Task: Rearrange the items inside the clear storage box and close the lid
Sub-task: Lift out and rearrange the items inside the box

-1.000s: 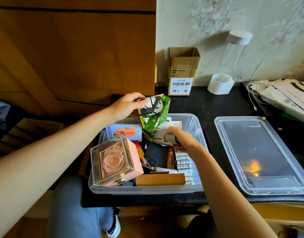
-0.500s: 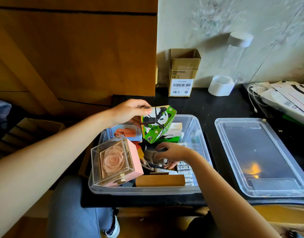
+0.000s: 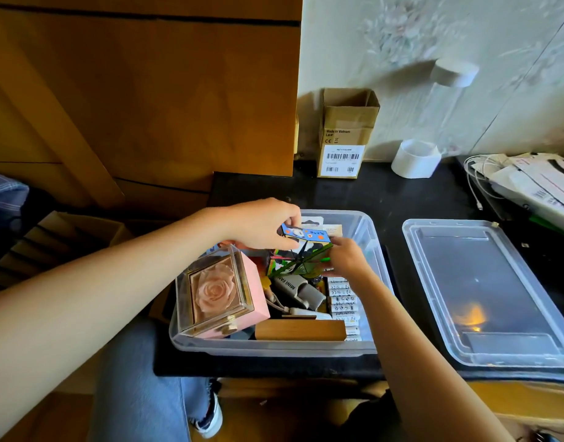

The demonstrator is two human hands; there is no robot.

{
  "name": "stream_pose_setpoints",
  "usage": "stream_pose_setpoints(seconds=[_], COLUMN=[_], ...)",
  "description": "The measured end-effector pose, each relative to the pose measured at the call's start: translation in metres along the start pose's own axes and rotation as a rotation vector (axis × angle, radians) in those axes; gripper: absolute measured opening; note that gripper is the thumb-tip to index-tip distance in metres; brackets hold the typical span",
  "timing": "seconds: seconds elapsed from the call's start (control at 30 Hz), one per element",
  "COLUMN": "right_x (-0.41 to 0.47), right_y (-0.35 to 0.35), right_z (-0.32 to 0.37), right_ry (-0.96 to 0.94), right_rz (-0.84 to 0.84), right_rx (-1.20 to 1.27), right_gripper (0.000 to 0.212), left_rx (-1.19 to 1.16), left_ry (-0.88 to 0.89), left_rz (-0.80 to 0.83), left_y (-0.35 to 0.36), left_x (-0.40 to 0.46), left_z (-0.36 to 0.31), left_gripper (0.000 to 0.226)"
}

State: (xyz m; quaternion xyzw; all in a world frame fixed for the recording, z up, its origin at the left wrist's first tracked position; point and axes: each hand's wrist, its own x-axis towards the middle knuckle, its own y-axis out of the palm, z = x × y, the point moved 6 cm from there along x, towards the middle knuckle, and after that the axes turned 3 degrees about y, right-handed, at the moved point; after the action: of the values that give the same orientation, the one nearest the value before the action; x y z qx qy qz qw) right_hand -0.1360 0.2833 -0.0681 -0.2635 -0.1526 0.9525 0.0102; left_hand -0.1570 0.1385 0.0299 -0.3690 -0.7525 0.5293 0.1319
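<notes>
Box [image 3: 374, 237] of clear plastic sits open at lower centre of the frame on a black surface [image 3: 386, 196], its lid [image 3: 484, 291] lying flat just to its right, apart from it. Both hands meet over the box's upper middle on a folding picture cube [image 3: 301, 250] with blue, green and panda faces: the left hand [image 3: 261, 224] comes in from the left and grips the cube's top with curled fingers, and the right hand [image 3: 346, 258] comes up from lower right and pinches the cube's right corner. The cube is held above the other contents, tilted.

Inside the box, at the left, a pink rose case [image 3: 220, 291] with a clear front leans tilted against the near left wall. Just right of it lies a grey mini fan [image 3: 295, 290], and right of that a column of small white tubes [image 3: 343, 304] runs along the right side. A wooden block [image 3: 300, 330] lies along the near wall. Other small items under the cube are too hidden to name.

In the upper centre a small open carton [image 3: 347, 132] with a barcode label stands against the wall, with a white tape roll [image 3: 416, 159] to its right. At the right edge lie white cables [image 3: 480, 167] and papers [image 3: 542, 183]
</notes>
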Motion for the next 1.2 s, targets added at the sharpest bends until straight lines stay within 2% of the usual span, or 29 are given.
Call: stream_pose_setpoints(seconds=[0.1,0.23,0.3,0.4,0.53,0.6,0.67,0.83,0.97,1.07,1.2], right_x=[-0.006,-0.005,-0.004,-0.001,0.002,0.004,0.001,-0.010,-0.023,-0.033,-0.052], right_y=[0.002,0.002,0.003,0.003,0.002,0.001,0.002,0.002,0.003,0.002,0.000], right_z=[-0.003,-0.005,-0.005,-0.003,-0.002,-0.001,0.002,-0.001,-0.002,-0.001,0.002], right_ry=[0.121,0.166,0.174,0.142,0.078,0.042,-0.010,-0.085,-0.065,-0.049,-0.016], right_rz=[0.098,0.110,0.103,0.084,0.037,0.009,-0.013,-0.076,0.069,0.166,0.240], right_rx=[0.173,0.089,0.033,0.031,-0.020,-0.099,-0.168,-0.526,-0.829,-0.850,-0.866], right_gripper=[0.024,0.023,0.025,0.021,0.021,0.026,0.033,0.026,0.027,0.026,0.026], left_rx=[0.144,0.301,0.121,-0.257,-0.458,-0.471,-0.481,-0.452,-0.352,-0.303,-0.302], left_ry=[0.016,0.007,-0.025,-0.055,-0.095,-0.096,-0.111,-0.113,-0.121,-0.125,-0.115], left_rz=[0.031,0.058,0.068,-0.027,-0.084,-0.179,-0.282,-0.316,-0.301,-0.265,-0.323], left_y=[0.005,0.010,0.010,0.005,0.010,0.010,0.009,0.018,0.022,0.027,0.023], left_x=[0.005,0.007,0.000,-0.024,-0.069,-0.088,-0.104,-0.129,-0.142,-0.145,-0.145], left_z=[-0.006,-0.011,-0.009,-0.006,-0.002,0.000,0.003,0.004,0.005,0.005,0.006], left_gripper=[0.024,0.037,0.044,0.036,0.047,0.045,0.053,0.086,0.100,0.102,0.099])
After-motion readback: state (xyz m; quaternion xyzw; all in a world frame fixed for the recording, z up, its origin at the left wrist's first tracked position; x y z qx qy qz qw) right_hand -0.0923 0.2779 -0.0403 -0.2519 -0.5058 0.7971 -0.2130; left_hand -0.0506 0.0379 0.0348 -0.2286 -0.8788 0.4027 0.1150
